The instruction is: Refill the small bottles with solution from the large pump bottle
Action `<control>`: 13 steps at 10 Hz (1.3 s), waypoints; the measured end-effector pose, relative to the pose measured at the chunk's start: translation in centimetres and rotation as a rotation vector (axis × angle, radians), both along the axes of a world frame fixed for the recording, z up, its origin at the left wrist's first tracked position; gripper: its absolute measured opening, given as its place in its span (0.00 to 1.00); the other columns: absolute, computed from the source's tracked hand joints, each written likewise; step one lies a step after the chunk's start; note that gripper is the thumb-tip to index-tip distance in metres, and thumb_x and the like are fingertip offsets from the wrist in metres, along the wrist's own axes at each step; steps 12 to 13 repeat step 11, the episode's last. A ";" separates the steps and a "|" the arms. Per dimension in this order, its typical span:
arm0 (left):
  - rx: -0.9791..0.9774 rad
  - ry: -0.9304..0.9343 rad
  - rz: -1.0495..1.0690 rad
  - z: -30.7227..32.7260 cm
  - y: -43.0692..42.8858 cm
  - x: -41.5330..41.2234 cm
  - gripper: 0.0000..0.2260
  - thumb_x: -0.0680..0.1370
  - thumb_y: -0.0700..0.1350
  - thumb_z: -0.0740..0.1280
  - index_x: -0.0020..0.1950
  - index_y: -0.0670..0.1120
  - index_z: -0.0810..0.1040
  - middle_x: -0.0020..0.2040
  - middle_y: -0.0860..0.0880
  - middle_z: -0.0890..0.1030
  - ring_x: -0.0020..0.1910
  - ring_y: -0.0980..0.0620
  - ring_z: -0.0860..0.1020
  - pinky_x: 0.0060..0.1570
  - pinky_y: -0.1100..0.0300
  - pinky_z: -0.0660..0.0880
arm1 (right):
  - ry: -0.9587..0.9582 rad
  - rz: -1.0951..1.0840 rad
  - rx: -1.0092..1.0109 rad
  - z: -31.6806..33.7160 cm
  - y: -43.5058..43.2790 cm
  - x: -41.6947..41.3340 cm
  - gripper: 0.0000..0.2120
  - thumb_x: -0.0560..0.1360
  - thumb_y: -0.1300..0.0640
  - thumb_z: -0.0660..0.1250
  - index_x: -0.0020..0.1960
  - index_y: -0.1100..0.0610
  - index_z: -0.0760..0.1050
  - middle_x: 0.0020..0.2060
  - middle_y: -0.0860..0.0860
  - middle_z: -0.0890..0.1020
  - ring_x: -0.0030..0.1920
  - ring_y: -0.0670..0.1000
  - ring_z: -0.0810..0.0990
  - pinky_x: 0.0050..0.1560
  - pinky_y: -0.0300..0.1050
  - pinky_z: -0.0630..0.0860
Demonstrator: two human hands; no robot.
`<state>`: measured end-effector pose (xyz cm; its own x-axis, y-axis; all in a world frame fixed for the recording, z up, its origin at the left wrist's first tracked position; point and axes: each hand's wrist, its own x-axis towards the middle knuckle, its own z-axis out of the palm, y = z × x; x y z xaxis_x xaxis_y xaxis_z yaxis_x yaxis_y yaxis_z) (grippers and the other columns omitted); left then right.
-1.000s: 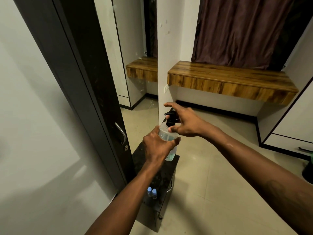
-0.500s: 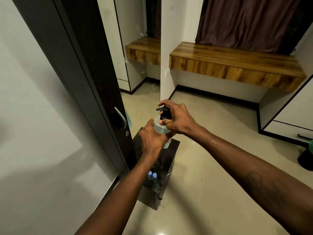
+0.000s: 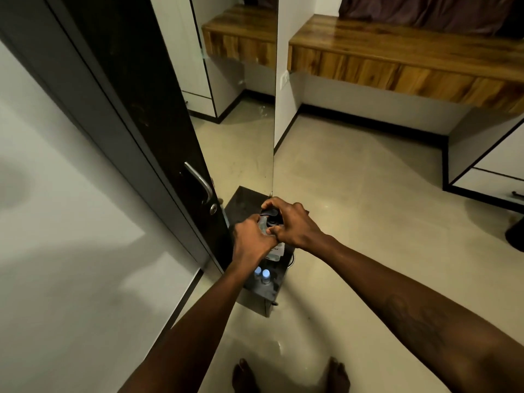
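At the far left stands a pale wall, and beside it a dark door (image 3: 122,89) with a metal lever handle (image 3: 200,180). Just right of the door's foot sits a low black cabinet (image 3: 255,290) on the tiled floor (image 3: 354,211); its top is the surface that carries everything here. Near the front edge of that surface stand two small bottles (image 3: 262,275) with pale blue caps, touching side by side, upright.

Above the middle of the surface, the left hand (image 3: 251,242) is wrapped around the shoulder of the large pump bottle (image 3: 273,252), whose clear body shows below the fingers and whose base seems to rest toward the surface's right edge. The right hand (image 3: 295,225) is clamped over the black pump head (image 3: 270,218), fingers curled around it. The two hands touch each other at the bottle's neck.

Further right, a wooden shelf (image 3: 397,58) runs along the back wall. At the bottom, bare feet (image 3: 243,375) stand on the floor.
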<state>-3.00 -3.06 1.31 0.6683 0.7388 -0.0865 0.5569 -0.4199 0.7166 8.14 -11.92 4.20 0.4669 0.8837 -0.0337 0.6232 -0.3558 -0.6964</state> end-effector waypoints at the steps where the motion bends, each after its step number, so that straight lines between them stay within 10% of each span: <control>1: -0.046 0.073 -0.031 -2.9 0.5 0.3 0.21 0.71 0.47 0.78 0.62 0.44 0.79 0.47 0.52 0.83 0.38 0.62 0.77 0.31 0.81 0.69 | 0.054 -0.004 -0.061 -3.0 0.6 0.1 0.27 0.69 0.63 0.77 0.62 0.45 0.73 0.53 0.50 0.84 0.51 0.50 0.83 0.51 0.52 0.84; 3: 0.034 0.235 -0.097 -6.1 1.0 0.7 0.19 0.78 0.53 0.71 0.62 0.44 0.74 0.48 0.53 0.78 0.41 0.59 0.76 0.34 0.79 0.66 | 0.139 -0.034 -0.119 -6.8 0.9 0.2 0.25 0.72 0.66 0.74 0.65 0.50 0.74 0.53 0.50 0.82 0.52 0.49 0.80 0.45 0.36 0.77; 6: 0.109 0.256 -0.179 -9.7 1.1 -0.2 0.18 0.72 0.51 0.76 0.58 0.47 0.77 0.50 0.47 0.83 0.43 0.50 0.79 0.38 0.64 0.72 | 0.207 -0.067 -0.145 -10.0 1.2 -0.2 0.23 0.72 0.59 0.75 0.63 0.46 0.73 0.55 0.53 0.83 0.57 0.54 0.81 0.55 0.50 0.82; 8: 0.089 0.207 -0.154 -9.5 0.5 -0.6 0.24 0.81 0.60 0.51 0.68 0.48 0.72 0.59 0.48 0.79 0.42 0.58 0.71 0.33 0.67 0.58 | 0.221 -0.107 -0.194 -10.4 1.3 0.0 0.27 0.71 0.57 0.77 0.66 0.45 0.72 0.58 0.53 0.81 0.60 0.54 0.78 0.56 0.46 0.77; 9: 0.107 0.253 -0.155 -9.2 0.6 -0.5 0.21 0.72 0.51 0.73 0.63 0.49 0.75 0.55 0.45 0.81 0.49 0.50 0.79 0.46 0.58 0.77 | 0.224 -0.089 -0.234 -9.4 0.8 0.1 0.31 0.70 0.57 0.78 0.70 0.47 0.71 0.60 0.53 0.81 0.61 0.53 0.78 0.57 0.44 0.78; 13: -0.031 0.327 -0.148 -8.1 2.1 -0.9 0.27 0.68 0.58 0.77 0.62 0.50 0.75 0.56 0.51 0.80 0.53 0.52 0.80 0.51 0.60 0.75 | 0.176 -0.017 -0.192 -7.3 -0.2 0.5 0.35 0.71 0.53 0.80 0.74 0.54 0.70 0.66 0.55 0.81 0.66 0.52 0.80 0.63 0.43 0.78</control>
